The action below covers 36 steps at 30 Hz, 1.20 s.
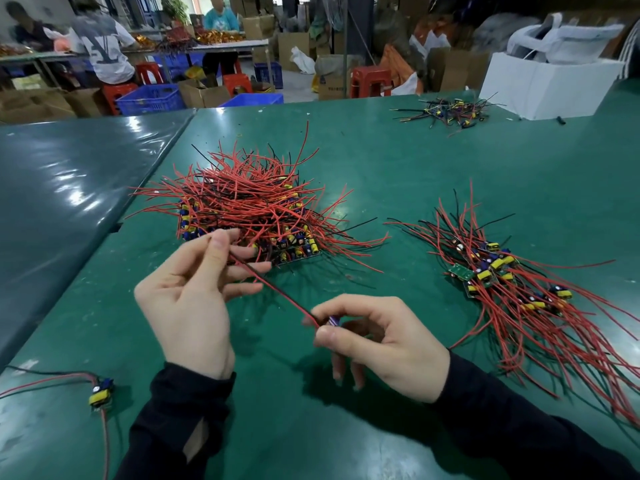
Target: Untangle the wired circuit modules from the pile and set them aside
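Lower left of the frame: I see one lone module [101,393], yellow and blue parts, lying on the green bench [398,174] with red and black leads trailing toward the left edge and down.

Left of centre: my left hand [194,299] is raised palm-up just below the pile. Thumb and forefinger pinch a red-and-black wire pair [277,289]; the other fingers are spread and relaxed. Grip: grasping the wire.

Centre, above the hands: the main pile [249,209], a dense tangle of red wires with some black, small boards with yellow and blue parts showing along its lower and left edges.

The pinched wire pair runs taut, diagonally down to the right, from the left hand to my right hand [381,341]. There thumb and forefinger pinch a small part [333,321] with blue and white on it at the wire's end; I cannot tell more of it, the fingers cover most. Remaining fingers curl down toward the bench. Grip: grasping that part. The pair hangs above the bench between pile and hands.

Right of the frame: a sorted heap [512,278] of modules, wires fanned toward the lower right, well apart from the pile.

Upper right: a small cluster [450,112] of wired parts beside a white box [540,88].
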Each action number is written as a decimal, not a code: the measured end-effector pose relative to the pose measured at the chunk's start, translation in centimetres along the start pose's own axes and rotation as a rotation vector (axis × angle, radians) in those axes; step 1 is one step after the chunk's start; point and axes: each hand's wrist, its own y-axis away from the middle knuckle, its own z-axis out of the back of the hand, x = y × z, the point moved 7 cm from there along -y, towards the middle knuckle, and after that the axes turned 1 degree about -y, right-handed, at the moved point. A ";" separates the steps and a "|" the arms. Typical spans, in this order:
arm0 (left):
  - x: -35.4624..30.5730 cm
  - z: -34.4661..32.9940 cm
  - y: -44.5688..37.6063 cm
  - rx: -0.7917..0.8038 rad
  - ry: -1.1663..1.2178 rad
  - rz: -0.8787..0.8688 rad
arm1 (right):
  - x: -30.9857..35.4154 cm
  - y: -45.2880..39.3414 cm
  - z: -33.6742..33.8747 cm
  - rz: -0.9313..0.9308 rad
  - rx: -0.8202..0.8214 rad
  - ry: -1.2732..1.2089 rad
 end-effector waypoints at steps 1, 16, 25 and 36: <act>0.1 -0.1 0.0 0.003 0.027 0.013 | 0.0 -0.1 0.1 -0.003 -0.017 -0.028; 6.5 -6.6 7.8 0.545 -0.082 0.508 | 0.4 -0.8 4.4 -0.012 -0.435 -0.403; 5.8 -6.7 7.6 0.584 -0.074 0.383 | -0.1 -0.8 4.7 -0.016 -0.482 -0.529; 5.3 -6.3 6.0 0.692 -0.199 0.328 | 0.0 -1.2 5.3 -0.151 -0.360 -0.235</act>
